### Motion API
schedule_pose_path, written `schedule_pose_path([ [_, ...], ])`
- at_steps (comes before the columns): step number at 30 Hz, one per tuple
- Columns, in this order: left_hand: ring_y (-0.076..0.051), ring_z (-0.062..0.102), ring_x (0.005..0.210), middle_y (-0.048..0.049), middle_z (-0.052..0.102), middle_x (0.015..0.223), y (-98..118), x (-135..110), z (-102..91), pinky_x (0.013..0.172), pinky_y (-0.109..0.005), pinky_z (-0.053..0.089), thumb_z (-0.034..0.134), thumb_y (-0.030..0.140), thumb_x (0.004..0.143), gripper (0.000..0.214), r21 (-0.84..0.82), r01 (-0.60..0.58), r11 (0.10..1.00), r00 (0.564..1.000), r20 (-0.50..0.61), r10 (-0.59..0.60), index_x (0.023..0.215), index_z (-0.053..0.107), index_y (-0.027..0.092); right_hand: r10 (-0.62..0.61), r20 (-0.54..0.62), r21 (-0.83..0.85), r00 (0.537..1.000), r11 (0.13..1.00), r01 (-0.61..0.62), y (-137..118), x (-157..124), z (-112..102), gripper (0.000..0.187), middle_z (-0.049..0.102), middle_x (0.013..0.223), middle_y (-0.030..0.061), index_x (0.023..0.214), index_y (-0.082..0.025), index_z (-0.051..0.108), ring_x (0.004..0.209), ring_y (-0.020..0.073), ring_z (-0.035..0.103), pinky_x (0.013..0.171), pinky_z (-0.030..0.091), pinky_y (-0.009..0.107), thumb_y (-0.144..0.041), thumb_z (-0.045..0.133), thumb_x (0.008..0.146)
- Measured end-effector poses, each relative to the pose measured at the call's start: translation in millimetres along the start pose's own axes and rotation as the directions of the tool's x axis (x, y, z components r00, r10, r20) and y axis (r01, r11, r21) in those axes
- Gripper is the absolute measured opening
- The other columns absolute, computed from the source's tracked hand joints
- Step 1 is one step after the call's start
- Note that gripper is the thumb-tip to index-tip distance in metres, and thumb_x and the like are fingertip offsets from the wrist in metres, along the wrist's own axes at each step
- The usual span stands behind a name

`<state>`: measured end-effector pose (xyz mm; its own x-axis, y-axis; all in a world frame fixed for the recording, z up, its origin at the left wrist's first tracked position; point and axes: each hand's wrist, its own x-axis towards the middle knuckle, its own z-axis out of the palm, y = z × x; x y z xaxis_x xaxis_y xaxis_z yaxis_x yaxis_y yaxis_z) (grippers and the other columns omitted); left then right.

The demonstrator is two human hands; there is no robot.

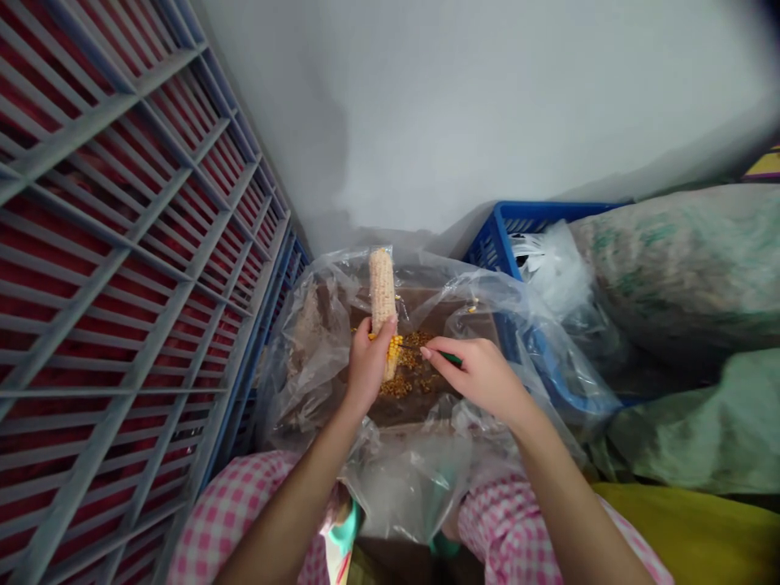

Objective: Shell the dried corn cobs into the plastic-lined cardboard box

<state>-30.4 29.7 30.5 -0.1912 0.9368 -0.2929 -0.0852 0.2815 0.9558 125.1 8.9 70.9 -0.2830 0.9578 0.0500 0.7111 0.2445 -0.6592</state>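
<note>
Grips a corn cob (383, 284) in the left hand (368, 361), just left of the centre of the frame, with the thumb pressed against the near side and the fingers curled around it. Holds it lengthwise up and down the picture, with a pale, stripped stretch above the grip and a band of yellow kernels (395, 349) beside and below the thumb. Pinches a thin tool with a green handle (452, 358) between thumb and fingers of the right hand (481, 375), at centre right, pointing leftward with the dark tip at the kernels; cannot tell from here whether touching or just short of them. Works over loose kernels (397, 387), heaped below and to the right of the cob on a brown surface (396, 414) at mid-frame. Has clear plastic sheeting (390, 487) spread around that surface, crumpled and draped toward the lower centre. Sits or crouches, cannot tell which, in pink checked clothing (244, 496), with teal footwear (346, 530) showing at the bottom of the frame. Faces a plain pale wall (487, 97) across the top. Is flanked on the left side by a tall slatted crate (127, 244) with red showing through the gaps, and at right by a blue basket (505, 218) with white plastic (557, 268) inside, a bulky sack (688, 252), a pale green sheet or sack (707, 422) and, at lower right, something yellow (695, 528).
</note>
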Motion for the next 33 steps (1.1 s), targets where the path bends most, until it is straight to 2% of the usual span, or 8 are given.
schedule_pose_path([
  [9, -0.011, 0.047, 0.059, 0.0009, 0.053, 0.065, -5.5, 2.7, -1.3, 0.056, -0.022, 0.036, 0.057, 0.048, 0.071, 0.032, 0.215, -0.046, 0.976, 0.999, 0.003, 0.046, 0.074, 0.055, 0.017, -0.05, 0.102, -0.421, 0.994, 0.903, 0.088, -5.0, -5.6, 3.0, 0.027, 0.068, 0.072, 0.0004, 0.086, -0.022, 0.066, 0.062, 0.0129, 0.06, 0.053, 0.025, 0.025, -0.031, 0.04, 0.09],
  [15, -0.013, 0.045, 0.057, 0.0015, 0.049, 0.058, -7.6, 1.4, -0.6, 0.056, -0.024, 0.031, 0.047, 0.047, 0.079, 0.032, 0.433, -0.039, 0.901, 0.999, 0.027, 0.03, 0.063, 0.048, 0.019, -0.085, 0.149, -0.526, 0.985, 0.837, 0.152, -7.9, -7.2, 13.0, 0.021, 0.066, 0.071, 0.0013, 0.081, -0.02, 0.064, 0.069, 0.0132, 0.06, 0.053, 0.024, 0.027, -0.021, 0.045, 0.088],
  [18, -0.013, 0.044, 0.058, 0.0012, 0.049, 0.059, -13.2, 2.2, -0.3, 0.057, -0.024, 0.03, 0.046, 0.044, 0.081, 0.03, 0.464, -0.045, 0.885, 0.998, -0.023, 0.062, 0.064, 0.046, 0.02, -0.03, 0.139, -0.546, 0.99, 0.831, 0.102, -14.2, -8.9, 27.8, 0.02, 0.065, 0.072, 0.0027, 0.081, -0.019, 0.062, 0.068, 0.0137, 0.06, 0.052, 0.025, 0.027, -0.018, 0.044, 0.088],
  [22, -0.013, 0.047, 0.062, 0.0001, 0.051, 0.065, -28.7, 1.5, 4.6, 0.06, -0.024, 0.033, 0.046, 0.043, 0.081, 0.027, 0.294, 0.017, 0.956, 0.989, -0.147, 0.027, 0.069, 0.049, 0.02, 0.171, 0.021, -0.562, 0.985, 0.817, -0.13, -28.1, -13.4, 59.3, 0.017, 0.064, 0.076, 0.005, 0.084, -0.017, 0.06, 0.069, 0.0147, 0.061, 0.052, 0.028, 0.026, -0.014, 0.043, 0.087],
  [25, -0.013, 0.05, 0.064, 0.0, 0.053, 0.068, -39.2, -2.7, 10.6, 0.062, -0.023, 0.037, 0.048, 0.045, 0.081, 0.027, 0.019, 0.14, 0.99, 0.97, -0.204, -0.134, 0.074, 0.052, 0.019, 0.283, -0.011, -0.555, 0.959, 0.796, -0.241, -36.5, -12.6, 80.7, 0.017, 0.063, 0.08, 0.0069, 0.089, -0.016, 0.057, 0.071, 0.015, 0.062, 0.05, 0.03, 0.024, -0.012, 0.041, 0.087],
  [27, -0.012, 0.052, 0.063, -0.0001, 0.055, 0.069, -41.5, -4.5, 13.0, 0.062, -0.023, 0.04, 0.047, 0.046, 0.081, 0.029, -0.199, 0.239, 0.95, 0.943, -0.187, -0.277, 0.076, 0.052, 0.018, 0.31, -0.005, -0.539, 0.951, 0.8, -0.264, -37.0, -9.0, 85.8, 0.017, 0.064, 0.084, 0.0075, 0.092, -0.016, 0.056, 0.07, 0.0152, 0.063, 0.049, 0.031, 0.024, -0.014, 0.04, 0.089],
  [30, -0.01, 0.056, 0.06, 0.0, 0.057, 0.067, -35.3, -2.1, 12.1, 0.06, -0.021, 0.043, 0.045, 0.043, 0.084, 0.027, -0.435, 0.362, 0.824, 0.889, -0.103, -0.445, 0.081, 0.054, 0.018, 0.351, -0.043, -0.482, 0.935, 0.813, -0.328, -28.4, -2.8, 72.5, 0.023, 0.066, 0.083, 0.0073, 0.092, -0.017, 0.058, 0.067, 0.016, 0.064, 0.05, 0.034, 0.024, -0.021, 0.036, 0.091],
  [33, -0.009, 0.055, 0.052, 0.0016, 0.056, 0.06, -21.6, 2.8, 8.3, 0.053, -0.019, 0.043, 0.04, 0.04, 0.087, 0.027, -0.497, 0.41, 0.765, 0.874, -0.026, -0.485, 0.084, 0.055, 0.017, 0.324, -0.055, -0.338, 0.945, 0.884, -0.322, -14.2, -1.5, 41.2, 0.029, 0.069, 0.081, 0.0044, 0.091, -0.021, 0.064, 0.072, 0.0167, 0.065, 0.056, 0.037, 0.024, -0.028, 0.036, 0.092],
])
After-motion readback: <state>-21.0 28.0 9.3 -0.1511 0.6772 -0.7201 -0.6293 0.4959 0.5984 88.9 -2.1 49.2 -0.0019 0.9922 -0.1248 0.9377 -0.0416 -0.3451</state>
